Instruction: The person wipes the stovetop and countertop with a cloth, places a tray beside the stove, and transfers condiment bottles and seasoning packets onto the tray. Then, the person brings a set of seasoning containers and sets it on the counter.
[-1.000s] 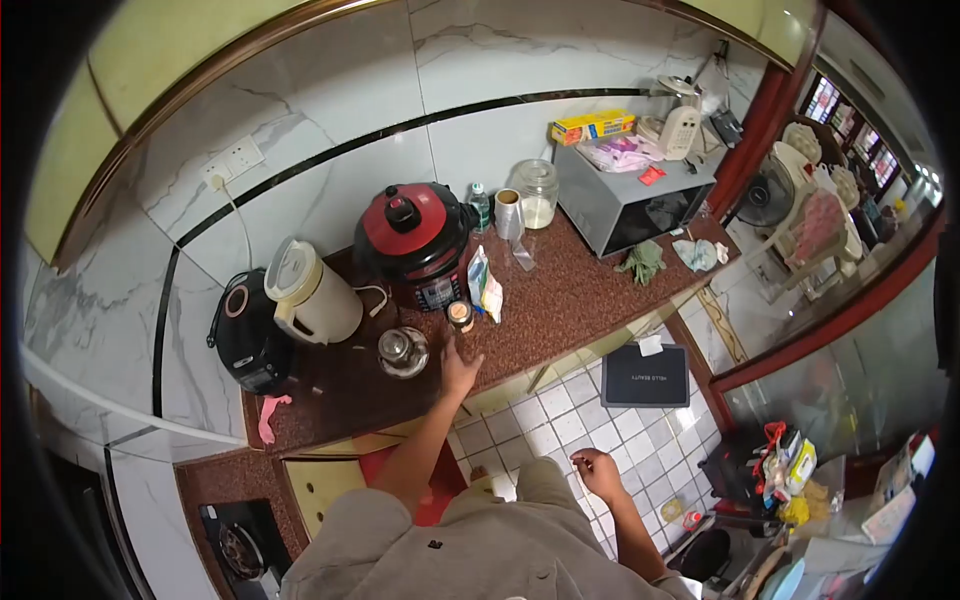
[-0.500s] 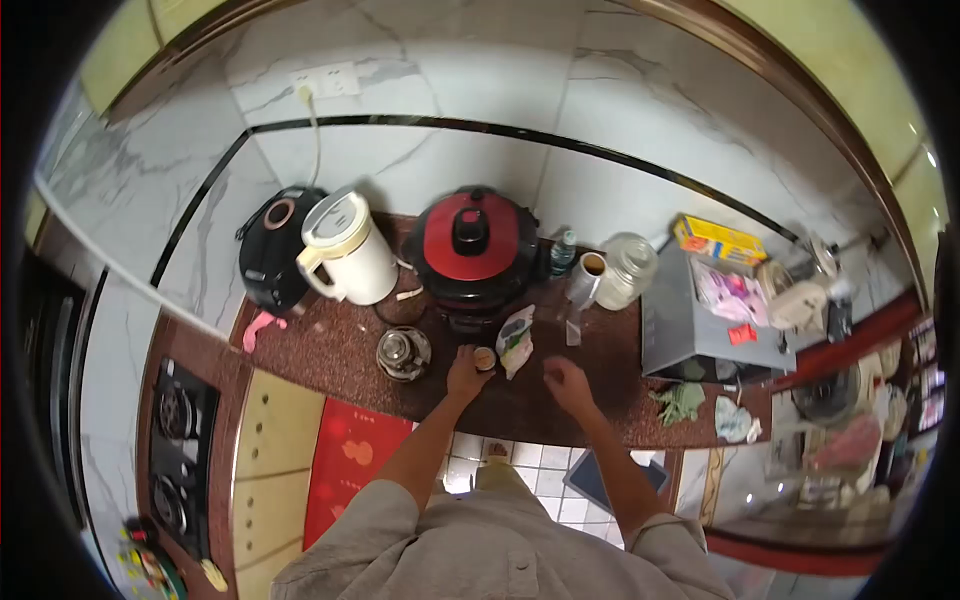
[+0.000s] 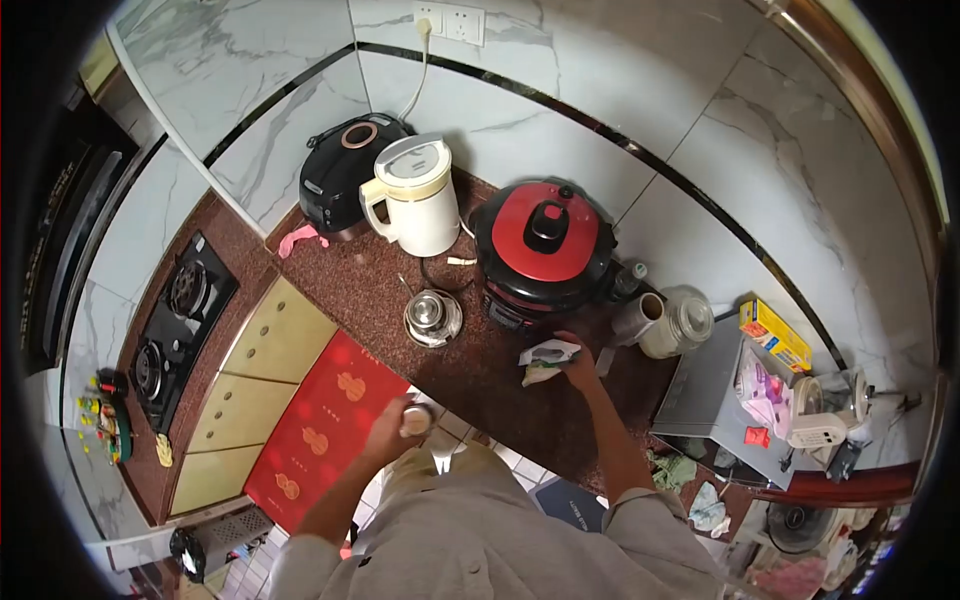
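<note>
My left hand is wrapped round a small jar with a pale lid, held off the counter near its front edge. Further right, my right hand grips a white and green packet just in front of the red and black pressure cooker. A glass pot with a metal lid stands on the brown counter between the two hands, nearer the wall.
A white jug and black rice cooker stand at the back left. Right of the pressure cooker are a roll, a glass jar and a microwave. A gas stove lies far left.
The view has turned left. My left hand has lifted the small jar off the counter and brought it toward my body. My right hand has reached in and taken hold of the packet.
</note>
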### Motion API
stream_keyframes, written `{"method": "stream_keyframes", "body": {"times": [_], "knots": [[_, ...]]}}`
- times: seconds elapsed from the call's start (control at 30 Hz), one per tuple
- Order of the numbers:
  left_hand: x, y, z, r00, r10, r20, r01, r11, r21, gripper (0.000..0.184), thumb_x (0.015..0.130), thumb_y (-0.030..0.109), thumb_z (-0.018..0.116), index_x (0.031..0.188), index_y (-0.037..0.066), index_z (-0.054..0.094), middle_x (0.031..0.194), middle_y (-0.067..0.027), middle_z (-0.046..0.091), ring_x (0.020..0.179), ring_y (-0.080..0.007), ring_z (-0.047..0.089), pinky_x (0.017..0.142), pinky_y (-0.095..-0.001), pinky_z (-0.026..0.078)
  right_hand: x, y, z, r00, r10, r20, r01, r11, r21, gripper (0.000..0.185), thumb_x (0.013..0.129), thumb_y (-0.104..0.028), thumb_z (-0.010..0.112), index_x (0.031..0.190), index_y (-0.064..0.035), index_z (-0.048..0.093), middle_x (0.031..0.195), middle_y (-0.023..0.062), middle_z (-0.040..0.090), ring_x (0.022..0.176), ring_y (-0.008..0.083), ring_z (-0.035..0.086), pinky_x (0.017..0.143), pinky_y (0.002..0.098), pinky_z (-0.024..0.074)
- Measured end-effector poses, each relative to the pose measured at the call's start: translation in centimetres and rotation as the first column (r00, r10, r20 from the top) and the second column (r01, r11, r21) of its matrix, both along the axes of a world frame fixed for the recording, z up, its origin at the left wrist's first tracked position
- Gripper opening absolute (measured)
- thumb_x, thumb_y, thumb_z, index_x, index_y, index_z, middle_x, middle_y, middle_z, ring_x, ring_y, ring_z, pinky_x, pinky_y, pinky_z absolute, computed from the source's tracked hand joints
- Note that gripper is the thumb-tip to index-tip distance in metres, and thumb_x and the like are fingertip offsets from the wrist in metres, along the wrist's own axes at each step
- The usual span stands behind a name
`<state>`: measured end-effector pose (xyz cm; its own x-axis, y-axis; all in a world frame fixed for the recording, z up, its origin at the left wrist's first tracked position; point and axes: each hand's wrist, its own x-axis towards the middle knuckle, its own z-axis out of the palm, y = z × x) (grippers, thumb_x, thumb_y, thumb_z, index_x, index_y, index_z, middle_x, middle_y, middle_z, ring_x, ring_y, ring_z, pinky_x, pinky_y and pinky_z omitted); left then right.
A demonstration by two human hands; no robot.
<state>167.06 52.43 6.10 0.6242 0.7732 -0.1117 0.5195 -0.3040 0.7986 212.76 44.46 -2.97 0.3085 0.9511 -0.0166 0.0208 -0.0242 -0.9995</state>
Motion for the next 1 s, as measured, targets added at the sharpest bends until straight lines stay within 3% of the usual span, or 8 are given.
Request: {"method": "stream_keyframes", "body": {"times": [0.1, 0.27, 0.43, 0.47, 0.5, 0.7, 0.93, 1.0], "knots": [[-5.1, -2.3, 1.7, 0.982, 0.190, 0.010, -0.190, 0.981, 0.040, 0.078, 0.066, 0.006, 0.086, 0.134, 0.005, 0.048, 0.118, -0.0176, 0.062, 0.105, -0.0339, 0.065, 0.088, -0.0396, 0.055, 0.5, -1.9, -4.0, 0.981, -0.114, 0.157, 0.140, 0.976, -0.168, 0.064, 0.074, 0.009, 0.072, 0.133, -0.0016, 0.049, 0.117, 0.0099, 0.063, 0.110, 0.0207, 0.062, 0.097, 0.0336, 0.0491], [-11.3, -6.6, -0.6, 0.896, 0.434, 0.097, -0.433, 0.901, -0.031, 0.080, 0.063, -0.001, 0.084, 0.133, 0.003, 0.048, 0.117, -0.0170, 0.060, 0.105, -0.0300, 0.065, 0.085, -0.0384, 0.057, -0.3, -3.9, -4.4, 0.956, -0.141, 0.256, 0.128, 0.989, 0.068, 0.034, 0.087, -0.005, 0.067, 0.120, 0.0023, 0.062, 0.117, 0.0124, 0.063, 0.109, 0.0209, 0.062, 0.094, 0.0328, 0.0488], [-14.5, -8.0, -1.1, 0.823, 0.551, 0.139, -0.530, 0.833, -0.161, 0.084, 0.063, 0.006, 0.087, 0.137, 0.007, 0.047, 0.130, -0.0139, 0.053, 0.119, -0.0281, 0.056, 0.094, -0.0412, 0.052, -2.6, -6.2, -6.7, 0.910, -0.376, -0.175, 0.384, 0.923, 0.013, 0.029, 0.092, -0.016, 0.063, 0.111, 0.0055, 0.063, 0.108, 0.0114, 0.067, 0.098, 0.0190, 0.064, 0.087, 0.0342, 0.0523], [-16.0, -8.1, -2.5, 0.844, 0.525, 0.111, -0.516, 0.850, -0.100, 0.085, 0.065, 0.007, 0.085, 0.140, 0.007, 0.045, 0.132, -0.0137, 0.052, 0.121, -0.0284, 0.055, 0.095, -0.0416, 0.051, -3.6, -6.4, -4.2, 0.963, -0.230, -0.143, 0.236, 0.971, 0.028, 0.028, 0.092, -0.014, 0.065, 0.112, 0.0054, 0.062, 0.108, 0.0112, 0.067, 0.098, 0.0194, 0.063, 0.088, 0.0352, 0.0523], [-16.6, -7.8, -1.1, 0.847, 0.529, 0.049, -0.519, 0.844, -0.136, 0.082, 0.069, 0.012, 0.085, 0.140, 0.007, 0.045, 0.133, -0.0135, 0.052, 0.120, -0.0293, 0.055, 0.094, -0.0409, 0.052, -4.1, -6.1, -3.8, 0.937, -0.182, 0.296, 0.184, 0.983, 0.022, 0.027, 0.090, -0.010, 0.067, 0.111, 0.0050, 0.061, 0.106, 0.0106, 0.066, 0.096, 0.0194, 0.063, 0.086, 0.0357, 0.0528], [-26.7, -8.9, 2.5, 0.834, 0.535, 0.137, -0.542, 0.840, 0.017, 0.076, 0.075, 0.024, 0.080, 0.140, 0.007, 0.045, 0.135, -0.0169, 0.053, 0.125, -0.0368, 0.053, 0.103, -0.0435, 0.047, -19.1, -1.2, 4.8, 0.846, 0.001, 0.533, -0.053, 0.995, 0.083, 0.021, 0.087, -0.013, 0.068, 0.097, 0.0047, 0.064, 0.087, 0.0151, 0.065, 0.079, 0.0241, 0.064, 0.072, 0.0375, 0.0520], [-42.6, -15.3, 4.1, 0.700, 0.704, 0.116, -0.714, 0.687, 0.138, 0.077, 0.072, 0.025, 0.081, 0.139, 0.008, 0.046, 0.132, -0.0161, 0.055, 0.121, -0.0368, 0.056, 0.100, -0.0442, 0.048, -43.4, 8.3, 3.7, 0.875, 0.231, 0.425, -0.313, 0.940, 0.134, 0.025, 0.073, -0.007, 0.074, 0.094, 0.0032, 0.066, 0.086, 0.0160, 0.067, 0.080, 0.0280, 0.065, 0.072, 0.0396, 0.0508], [-46.9, -17.8, 4.4, 0.586, 0.805, 0.092, -0.809, 0.575, 0.124, 0.077, 0.071, 0.027, 0.084, 0.136, 0.007, 0.048, 0.131, -0.0153, 0.057, 0.119, -0.0352, 0.058, 0.098, -0.0424, 0.050, -52.2, 10.6, 6.2, 0.775, 0.310, 0.551, -0.285, 0.949, -0.132, 0.031, 0.069, -0.002, 0.075, 0.099, 0.0042, 0.067, 0.090, 0.0160, 0.069, 0.084, 0.0259, 0.066, 0.075, 0.0387, 0.0521]]}}
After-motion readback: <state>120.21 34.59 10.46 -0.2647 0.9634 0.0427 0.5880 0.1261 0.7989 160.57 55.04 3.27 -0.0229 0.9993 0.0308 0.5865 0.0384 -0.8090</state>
